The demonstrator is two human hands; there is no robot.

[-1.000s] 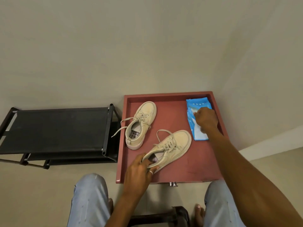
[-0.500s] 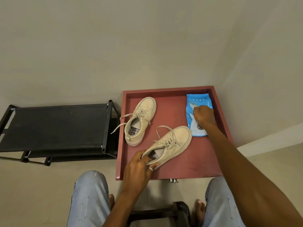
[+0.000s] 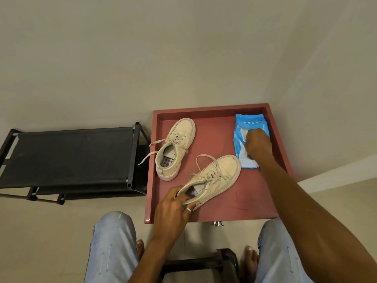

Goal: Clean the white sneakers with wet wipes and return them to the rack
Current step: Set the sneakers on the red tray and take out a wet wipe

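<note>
Left hand (image 3: 173, 207): closed round the heel end of the near sneaker (image 3: 216, 176), fingers hooked into the shoe's opening, a ring on one finger.
Right hand (image 3: 258, 142): stretched out to the far right corner, knuckles up, fingers bent down onto the white opening of the wet-wipe pack (image 3: 247, 121). Impossible to tell whether a wipe is pinched, the fingertips being hidden under the hand.
Near sneaker: on the red bench (image 3: 224, 203), long axis on the diagonal, heel near-left in the left hand, toe far-right and just beside the pack's near corner.
Far sneaker (image 3: 177, 148): flat on its sole by the left rim, apart from both hands, toe toward the wall, one lace trailing over the rim.
Wet-wipe pack: blue, lying flat, long axis front to back.
Deciding relation: pack beyond and to the right of the held shoe, the right hand being the nearer to it. From there, a short path back and left for any wipe, meeting the toe first.
Step, as judged: fetching a wipe, no cleaning yet apparent, both shoes off the rack (image 3: 71, 154).
Risk, as judged: a light pack with no second hand pinning it, likely to lift with the wipe.
Rack: black, just left of the bench.
</note>
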